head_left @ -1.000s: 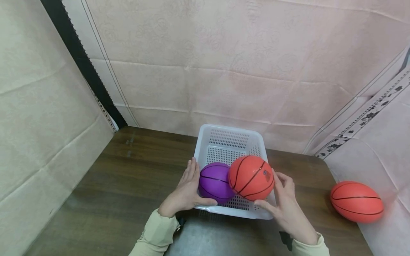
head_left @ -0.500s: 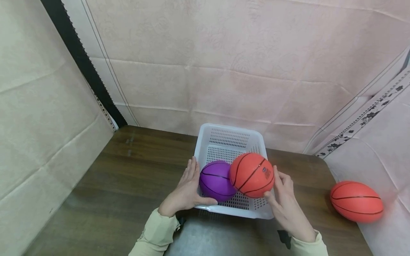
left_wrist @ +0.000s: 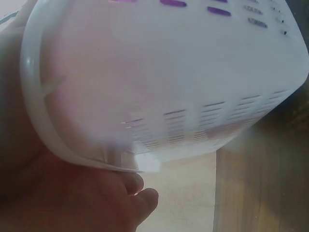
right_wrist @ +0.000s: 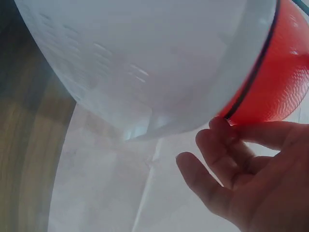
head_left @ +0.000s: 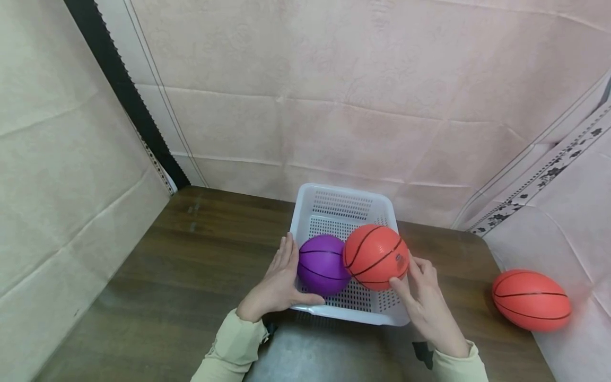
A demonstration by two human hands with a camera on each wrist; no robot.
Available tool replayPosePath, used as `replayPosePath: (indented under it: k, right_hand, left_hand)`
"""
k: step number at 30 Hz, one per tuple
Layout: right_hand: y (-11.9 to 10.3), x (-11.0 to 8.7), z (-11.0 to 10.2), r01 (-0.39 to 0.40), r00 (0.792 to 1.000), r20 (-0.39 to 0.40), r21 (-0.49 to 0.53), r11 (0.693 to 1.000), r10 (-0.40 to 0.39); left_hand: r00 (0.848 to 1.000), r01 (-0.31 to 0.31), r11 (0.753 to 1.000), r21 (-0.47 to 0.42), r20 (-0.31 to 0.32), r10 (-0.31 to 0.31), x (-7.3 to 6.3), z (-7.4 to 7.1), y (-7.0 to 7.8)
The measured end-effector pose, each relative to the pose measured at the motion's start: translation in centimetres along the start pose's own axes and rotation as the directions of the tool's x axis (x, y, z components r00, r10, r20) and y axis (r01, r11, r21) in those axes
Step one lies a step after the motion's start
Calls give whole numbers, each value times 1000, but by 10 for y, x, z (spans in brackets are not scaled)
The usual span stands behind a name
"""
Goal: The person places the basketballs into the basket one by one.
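A white plastic basket (head_left: 343, 191) stands on the table in the head view. Inside its front part lies a purple basketball (head_left: 323, 268), touching or nearly touching a red basketball (head_left: 374, 254) to its right. My left hand (head_left: 277, 284) rests against the basket's front left corner, fingers straight along the side and thumb along the front rim. My right hand (head_left: 425, 297) holds the right side of the red basketball between thumb and fingers. In the right wrist view a fingertip touches the red basketball (right_wrist: 280, 72) by the basket's rim; the other fingers are loosely bent.
Another red basketball (head_left: 531, 301) sits at the table's right edge, against the cloth wall (head_left: 568, 228). The brown wooden table (head_left: 191, 276) reaches left to another cloth wall (head_left: 71, 201). Behind the basket hangs a pale cloth backdrop (head_left: 334, 106).
Both basketballs in the basket have shifted slightly toward the back, the red one also a little right. My right hand has moved slightly with it; my left hand has stayed put.
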State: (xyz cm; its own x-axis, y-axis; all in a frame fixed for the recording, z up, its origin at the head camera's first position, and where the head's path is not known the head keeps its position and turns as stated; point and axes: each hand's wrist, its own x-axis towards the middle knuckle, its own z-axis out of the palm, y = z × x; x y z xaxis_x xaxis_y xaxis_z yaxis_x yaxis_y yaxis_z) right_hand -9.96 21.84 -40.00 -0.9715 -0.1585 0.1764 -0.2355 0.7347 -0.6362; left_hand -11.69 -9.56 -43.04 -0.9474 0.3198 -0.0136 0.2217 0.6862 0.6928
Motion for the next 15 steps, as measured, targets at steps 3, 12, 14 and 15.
replayPosePath:
  k: [3,12,14,15]
  right_hand:
    - [0,1,0,-13,1000,-8,32,999,13]
    - [2,1,5,-19,1000,6,73,997,18]
    - [2,2,5,-15,1000,-3,55,998,16]
    - [2,2,5,-8,1000,-12,47,999,9]
  left_hand:
    - [1000,-6,1000,11,4,6,1,0,0]
    - [1000,-7,1000,30,10,7,2,1,-1]
    - [1000,-5,999,38,9,4,2,0,-1]
    - [1000,-5,999,41,7,5,2,0,-1]
